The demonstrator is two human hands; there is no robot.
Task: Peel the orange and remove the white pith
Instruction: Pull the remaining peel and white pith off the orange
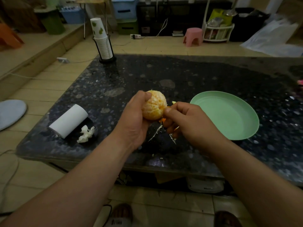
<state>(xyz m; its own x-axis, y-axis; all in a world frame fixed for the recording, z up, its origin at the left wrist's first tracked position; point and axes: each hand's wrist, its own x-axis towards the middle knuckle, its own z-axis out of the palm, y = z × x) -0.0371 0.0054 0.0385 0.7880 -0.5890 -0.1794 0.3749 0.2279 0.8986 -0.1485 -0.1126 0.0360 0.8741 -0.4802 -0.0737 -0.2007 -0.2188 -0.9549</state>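
The orange (154, 107) is held above the middle of the near half of the table (196, 76), well clear of its surface, and is gripped from the left side by the left hand (133, 123), whose fingers are curled round it with the thumb laid over its top. Most of its skin is seen to be off, and the pale segments are covered by a web of white pith. At its right edge the thumb (168, 110) of the right hand (188, 122) is pressed against the fruit, and a scrap of orange peel (162, 120) is pinched between that thumb and the curled fingers, just under the fruit. Thin white pith strands (155, 134) are seen below the two hands; whether they hang free or lie on the table cannot be told. Just to the right of the right hand a pale green plate (229, 115) is set on the dark speckled stone. To the left, near the table's edge, a white paper roll (68, 121) is laid on its side, with a crumpled tissue (86, 134) just beside it. At the far left corner a stack of paper cups (101, 41) is kept in a black wire holder (107, 59)
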